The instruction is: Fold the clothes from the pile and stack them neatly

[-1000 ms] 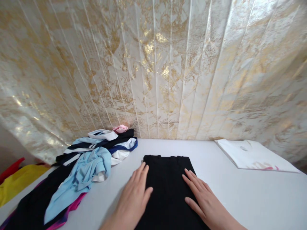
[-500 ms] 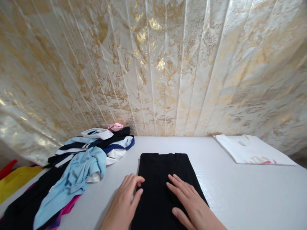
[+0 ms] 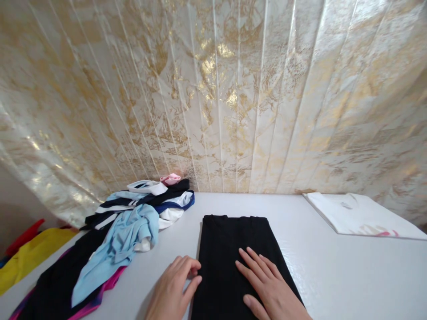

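A folded black garment [image 3: 233, 249] lies flat on the white table [image 3: 333, 275] in front of me. My right hand [image 3: 270, 289] rests flat on its near half, fingers stretched out and slightly apart. My left hand [image 3: 175, 289] lies at the garment's left edge, fingers extended and touching the fabric border. Neither hand holds anything.
A heap of loose clothes [image 3: 123, 226] in light blue, black, white and pink covers the table's left side. A yellow and red cloth [image 3: 30, 249] lies beyond the left edge. A folded white shirt [image 3: 360, 213] sits at the back right. A gold-patterned curtain [image 3: 216, 98] hangs behind.
Both hands have slid back toward me along the black garment, from its far half to its near half. The garment has stayed in place.
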`<state>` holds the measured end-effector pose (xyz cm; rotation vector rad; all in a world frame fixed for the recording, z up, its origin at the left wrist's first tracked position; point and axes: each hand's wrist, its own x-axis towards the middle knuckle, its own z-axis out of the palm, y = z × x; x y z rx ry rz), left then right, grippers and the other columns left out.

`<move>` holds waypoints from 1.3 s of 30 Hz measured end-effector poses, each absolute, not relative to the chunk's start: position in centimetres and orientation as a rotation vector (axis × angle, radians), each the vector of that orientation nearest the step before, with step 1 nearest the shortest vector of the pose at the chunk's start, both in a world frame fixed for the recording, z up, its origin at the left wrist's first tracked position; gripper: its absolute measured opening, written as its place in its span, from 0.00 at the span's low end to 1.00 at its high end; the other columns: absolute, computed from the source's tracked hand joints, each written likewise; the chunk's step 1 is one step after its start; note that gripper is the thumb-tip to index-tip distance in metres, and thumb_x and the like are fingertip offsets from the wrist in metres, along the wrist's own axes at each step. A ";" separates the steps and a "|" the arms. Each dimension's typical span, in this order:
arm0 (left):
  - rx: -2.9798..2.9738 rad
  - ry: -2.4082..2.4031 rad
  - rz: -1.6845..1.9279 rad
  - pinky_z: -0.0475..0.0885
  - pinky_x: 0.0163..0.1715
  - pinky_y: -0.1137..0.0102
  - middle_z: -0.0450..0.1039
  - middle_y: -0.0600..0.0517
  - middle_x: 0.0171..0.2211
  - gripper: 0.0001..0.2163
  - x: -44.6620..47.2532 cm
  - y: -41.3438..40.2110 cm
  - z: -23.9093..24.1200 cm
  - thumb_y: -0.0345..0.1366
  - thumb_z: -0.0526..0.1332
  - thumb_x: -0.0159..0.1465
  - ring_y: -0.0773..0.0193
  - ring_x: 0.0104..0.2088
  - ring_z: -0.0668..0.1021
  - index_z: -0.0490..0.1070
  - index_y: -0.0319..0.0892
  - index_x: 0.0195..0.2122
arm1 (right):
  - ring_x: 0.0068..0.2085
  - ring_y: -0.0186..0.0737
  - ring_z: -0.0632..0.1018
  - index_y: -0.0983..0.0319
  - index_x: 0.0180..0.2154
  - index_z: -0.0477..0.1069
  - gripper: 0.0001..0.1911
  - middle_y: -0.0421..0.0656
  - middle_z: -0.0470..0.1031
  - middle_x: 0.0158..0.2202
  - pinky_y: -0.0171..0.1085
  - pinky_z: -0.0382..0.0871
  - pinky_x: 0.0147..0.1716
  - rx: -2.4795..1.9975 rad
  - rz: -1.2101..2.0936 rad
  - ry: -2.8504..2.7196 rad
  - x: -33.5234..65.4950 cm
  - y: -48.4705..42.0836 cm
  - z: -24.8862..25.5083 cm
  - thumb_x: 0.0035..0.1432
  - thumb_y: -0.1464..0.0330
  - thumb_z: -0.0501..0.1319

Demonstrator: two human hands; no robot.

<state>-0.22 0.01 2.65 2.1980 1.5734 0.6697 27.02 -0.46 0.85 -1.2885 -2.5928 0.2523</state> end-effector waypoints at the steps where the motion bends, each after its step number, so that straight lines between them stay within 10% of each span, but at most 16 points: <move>1: 2.206 1.597 0.654 0.69 0.36 0.69 0.72 0.52 0.33 0.06 0.0 0.1 2.5 0.31 0.54 0.63 0.60 0.35 0.75 0.69 0.45 0.33 | 0.66 0.54 0.57 0.56 0.65 0.55 0.28 0.45 0.49 0.67 0.53 0.60 0.60 -1.279 0.238 -2.586 27.1 -0.4 0.8 0.66 0.57 0.52; 14: 2.425 1.723 0.795 0.67 0.33 0.67 0.68 0.53 0.21 0.23 -3.5 2.7 6.2 0.45 0.44 0.70 0.60 0.27 0.73 0.63 0.45 0.19 | 0.65 0.54 0.59 0.53 0.63 0.59 0.30 0.45 0.54 0.67 0.50 0.61 0.59 -1.211 0.298 -2.530 27.6 0.2 -0.4 0.63 0.53 0.55; 18: 2.584 1.457 0.689 0.71 0.43 0.66 0.76 0.48 0.44 0.13 2.3 1.9 5.8 0.33 0.49 0.68 0.58 0.43 0.77 0.73 0.44 0.43 | 0.65 0.53 0.60 0.57 0.58 0.66 0.24 0.48 0.61 0.64 0.52 0.59 0.59 -1.363 0.411 -2.390 27.1 2.8 4.0 0.62 0.59 0.58; 21: 2.622 1.432 0.458 0.69 0.54 0.60 0.64 0.42 0.60 0.24 5.6 2.4 4.2 0.26 0.52 0.60 0.51 0.58 0.69 0.65 0.38 0.59 | 0.53 0.43 0.73 0.61 0.52 0.70 0.18 0.49 0.74 0.52 0.41 0.64 0.54 -1.378 0.460 -2.270 25.1 7.0 7.3 0.59 0.71 0.58; 30: 2.695 1.380 0.498 0.65 0.58 0.55 0.60 0.41 0.63 0.22 6.3 5.0 -1.5 0.36 0.56 0.65 0.47 0.62 0.63 0.64 0.37 0.60 | 0.41 0.43 0.75 0.61 0.32 0.75 0.02 0.44 0.77 0.33 0.37 0.66 0.39 -1.507 0.456 -2.200 17.4 15.5 4.5 0.54 0.70 0.63; 39: 2.626 1.588 0.569 0.63 0.57 0.47 0.53 0.41 0.66 0.26 6.1 4.5 -3.4 0.40 0.61 0.61 0.38 0.63 0.59 0.63 0.42 0.61 | 0.34 0.38 0.75 0.60 0.36 0.71 0.04 0.41 0.74 0.31 0.34 0.64 0.35 -1.496 0.482 -2.135 17.9 15.1 2.8 0.59 0.71 0.58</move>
